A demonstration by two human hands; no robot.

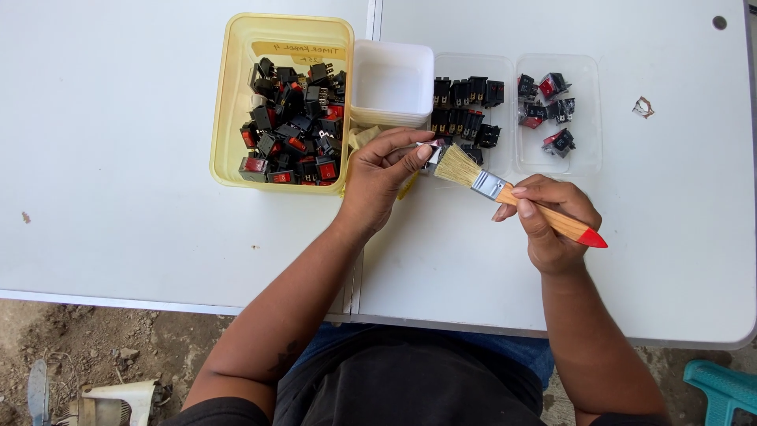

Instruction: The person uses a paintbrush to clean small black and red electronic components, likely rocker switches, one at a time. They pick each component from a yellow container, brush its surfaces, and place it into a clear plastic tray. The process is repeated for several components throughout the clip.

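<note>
Fingers (414, 150) of the left hand (378, 177) pinch a small switch (434, 151) above the tabletop's (118, 158) middle, just beside the yellow tub (229, 95). Right hand (548, 217) grips a brush (516, 197), its bristles touching the switch.

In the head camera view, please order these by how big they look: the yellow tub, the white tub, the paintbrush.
1. Yellow tub, clearly largest.
2. Paintbrush, long but thin, in the right hand.
3. White tub. It and the brush are close; ranking unsure.
</note>
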